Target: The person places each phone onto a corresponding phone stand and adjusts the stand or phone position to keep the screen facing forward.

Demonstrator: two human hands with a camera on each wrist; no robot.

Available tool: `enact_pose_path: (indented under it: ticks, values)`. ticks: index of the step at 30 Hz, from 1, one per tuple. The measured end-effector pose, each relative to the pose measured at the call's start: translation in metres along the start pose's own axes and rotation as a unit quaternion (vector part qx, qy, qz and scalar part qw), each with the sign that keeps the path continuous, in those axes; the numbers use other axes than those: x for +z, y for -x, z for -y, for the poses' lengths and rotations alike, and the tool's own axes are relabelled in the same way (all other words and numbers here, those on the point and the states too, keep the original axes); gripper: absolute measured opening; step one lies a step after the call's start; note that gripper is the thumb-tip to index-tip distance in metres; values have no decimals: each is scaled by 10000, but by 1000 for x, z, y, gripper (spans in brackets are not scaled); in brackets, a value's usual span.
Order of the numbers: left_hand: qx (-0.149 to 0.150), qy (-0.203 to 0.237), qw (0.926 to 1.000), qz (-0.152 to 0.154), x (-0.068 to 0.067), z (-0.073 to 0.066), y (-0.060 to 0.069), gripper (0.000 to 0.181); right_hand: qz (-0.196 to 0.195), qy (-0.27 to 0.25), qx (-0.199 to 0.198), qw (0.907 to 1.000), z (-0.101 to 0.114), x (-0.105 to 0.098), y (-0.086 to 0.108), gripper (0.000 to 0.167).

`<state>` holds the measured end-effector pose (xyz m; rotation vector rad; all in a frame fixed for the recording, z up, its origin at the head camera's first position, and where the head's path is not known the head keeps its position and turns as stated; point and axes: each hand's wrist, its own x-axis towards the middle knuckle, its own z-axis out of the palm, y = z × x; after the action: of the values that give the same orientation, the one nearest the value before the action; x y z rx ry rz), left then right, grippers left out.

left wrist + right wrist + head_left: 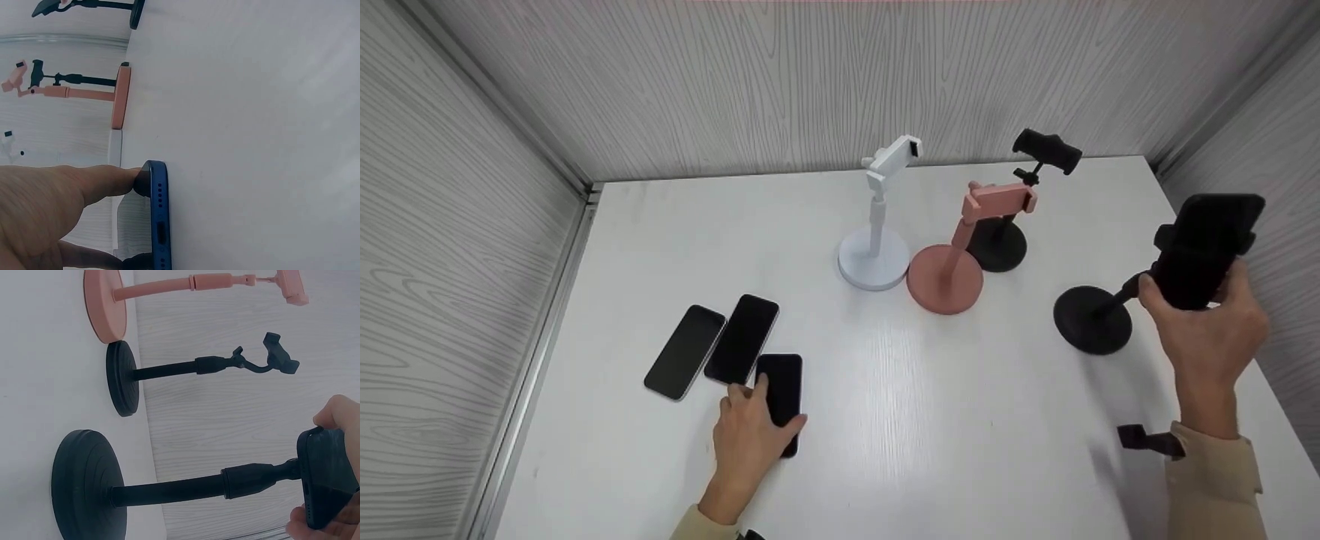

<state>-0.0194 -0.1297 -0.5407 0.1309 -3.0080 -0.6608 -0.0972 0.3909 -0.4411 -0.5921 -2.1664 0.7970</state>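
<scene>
My left hand (750, 439) has thumb and fingers on the edges of a dark phone (784, 390) lying on the table; in the left wrist view the thumb and a finger of the hand (50, 208) grip the blue-edged phone (160, 219). At the right, my right hand (1211, 337) grips the lower part of a black phone (1207, 240), which sits at the holder of a black stand (1093, 320). The right wrist view has this phone (326, 467) between thumb and fingers of the hand (346, 422), with the black stand (90, 489) behind it.
Two phones, one at the left (685, 352) and one beside it (742, 337), lie on the white table (885, 450). White (874, 260), pink (945, 280) and black (997, 246) stands with no phone are grouped near the back wall (735, 90).
</scene>
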Motion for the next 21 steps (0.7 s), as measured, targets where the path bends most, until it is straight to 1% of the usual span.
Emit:
enact_pose_path:
  ticks: [4, 9, 12, 17, 19, 21]
  values:
    - [-34, -18, 10000, 35, 0, 0, 0, 86, 40, 20, 152, 9999, -2, -1, -4, 47]
    - [-34, -31, 10000, 29, 1, 0, 0, 86, 107, -5, 348, 9993, -2, -4, -9, 44]
    - [-13, -40, 10000, 33, 1, 0, 0, 86, 101, 46, 400, 9991, -2, -6, -11, 44]
    - [53, 35, 10000, -65, 1, 0, 0, 85, 61, -29, 276, 9996, -3, -6, -10, 42]
    - [75, 56, 9999, -107, 1, 0, 0, 85, 42, -98, 180, 9998, -3, -6, -9, 47]
    - [94, 24, 9999, -127, 2, 0, 0, 84, -51, -152, -6, 9999, -2, -7, -5, 60]
